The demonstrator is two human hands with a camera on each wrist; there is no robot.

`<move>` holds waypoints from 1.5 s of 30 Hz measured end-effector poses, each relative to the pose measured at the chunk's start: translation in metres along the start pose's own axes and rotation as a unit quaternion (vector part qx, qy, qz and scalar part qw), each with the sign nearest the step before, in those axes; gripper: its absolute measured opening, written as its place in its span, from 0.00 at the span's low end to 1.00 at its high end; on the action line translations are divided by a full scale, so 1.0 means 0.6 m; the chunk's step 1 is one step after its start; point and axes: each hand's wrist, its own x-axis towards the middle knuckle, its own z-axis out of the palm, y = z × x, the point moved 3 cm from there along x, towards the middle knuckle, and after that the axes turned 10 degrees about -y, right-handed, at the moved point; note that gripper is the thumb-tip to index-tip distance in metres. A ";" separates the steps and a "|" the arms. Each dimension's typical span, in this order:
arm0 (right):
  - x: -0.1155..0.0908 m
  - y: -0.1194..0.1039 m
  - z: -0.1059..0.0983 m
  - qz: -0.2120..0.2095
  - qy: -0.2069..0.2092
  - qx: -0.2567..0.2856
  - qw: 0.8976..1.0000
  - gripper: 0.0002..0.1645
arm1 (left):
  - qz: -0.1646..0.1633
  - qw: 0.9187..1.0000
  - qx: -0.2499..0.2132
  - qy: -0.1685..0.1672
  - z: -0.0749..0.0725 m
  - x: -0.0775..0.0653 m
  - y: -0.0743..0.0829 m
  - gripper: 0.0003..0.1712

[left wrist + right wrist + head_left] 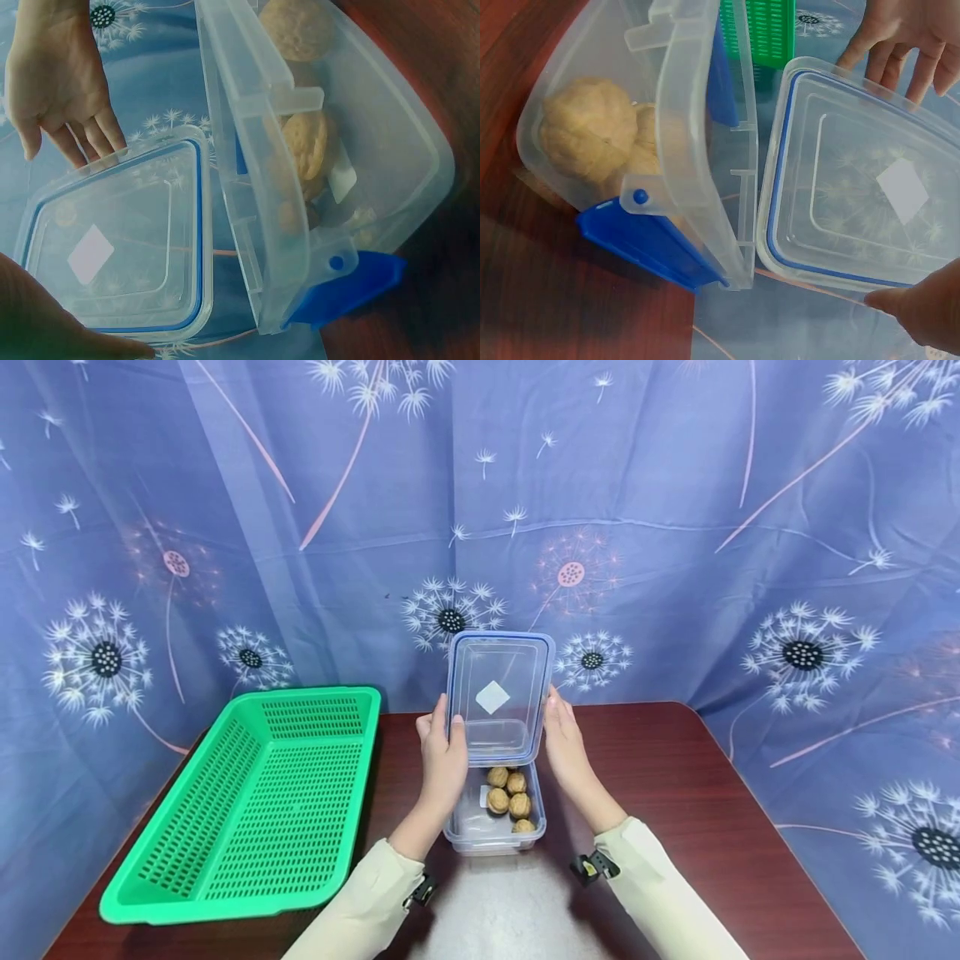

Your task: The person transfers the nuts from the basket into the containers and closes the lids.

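Note:
A clear rectangular lid (525, 710) with a blue seal and a white diamond label (492, 697) is held up, tilted, between both hands. My left hand (444, 760) grips its left edge, thumb toward me. On the opposite edge, my right hand (566, 743) holds it with fingers reaching behind. Below the lid is a clear plastic container (491, 843), its far end hidden by the lid in the head view. Several walnuts (498, 802) lie inside, mostly on the right. Blue latches (349, 289) hang outward from the container's sides.
A large green basket (292, 802) with slotted walls stands on the left of the dark red table (675, 827). Behind the table hangs a blue curtain (660, 568) with dandelion prints. The table's right edge slants away beyond my right arm.

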 end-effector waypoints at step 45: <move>-0.015 0.039 -0.005 0.093 -0.054 0.325 0.939 0.32 | -0.120 0.964 -0.234 -0.038 -0.008 -0.004 -0.046 0.27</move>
